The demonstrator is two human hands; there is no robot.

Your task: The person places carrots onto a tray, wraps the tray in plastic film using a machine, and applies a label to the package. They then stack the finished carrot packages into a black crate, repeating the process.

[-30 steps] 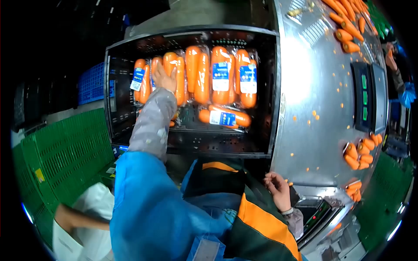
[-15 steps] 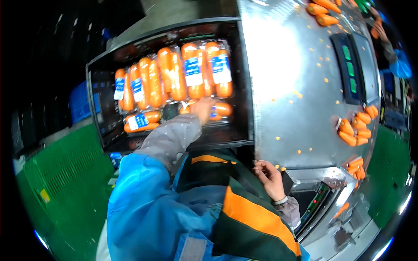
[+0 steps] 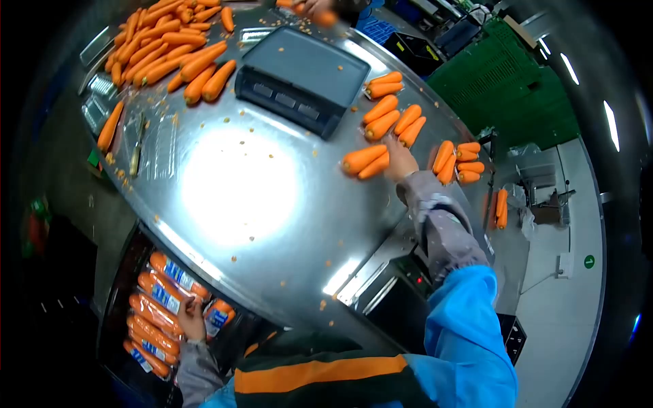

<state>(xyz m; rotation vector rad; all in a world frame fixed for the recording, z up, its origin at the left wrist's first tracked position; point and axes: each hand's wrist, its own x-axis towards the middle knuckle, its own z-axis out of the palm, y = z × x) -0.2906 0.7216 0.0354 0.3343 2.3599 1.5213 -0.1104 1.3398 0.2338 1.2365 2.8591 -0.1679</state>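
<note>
My left hand (image 3: 192, 321) is over the black crate (image 3: 122, 272) at the lower left, its fingers loosely bent and slightly apart. It rests beside labelled, film-wrapped carrot packs (image 3: 155, 314), with a single pack (image 3: 219, 317) on its right side. Out over the metal table (image 3: 272, 224), my right hand (image 3: 401, 161) is closed at the right end of a pair of carrots (image 3: 366, 162); its fingertips are partly hidden. Just beyond it lie further small groups of carrots (image 3: 381, 117), and more (image 3: 445, 162) lie to its right.
A dark scale (image 3: 303, 78) stands on the table, with a heap of loose carrots (image 3: 163, 47) to its left. A knife (image 3: 138, 146) and clear trays lie near the left edge. Another person's hand (image 3: 318, 8) shows at the top. A machine (image 3: 388, 292) stands at the near edge.
The view has swung right. My right hand has moved from beside the machine out to the carrots on the table. My left hand remains at the crate, off the pack it was touching.
</note>
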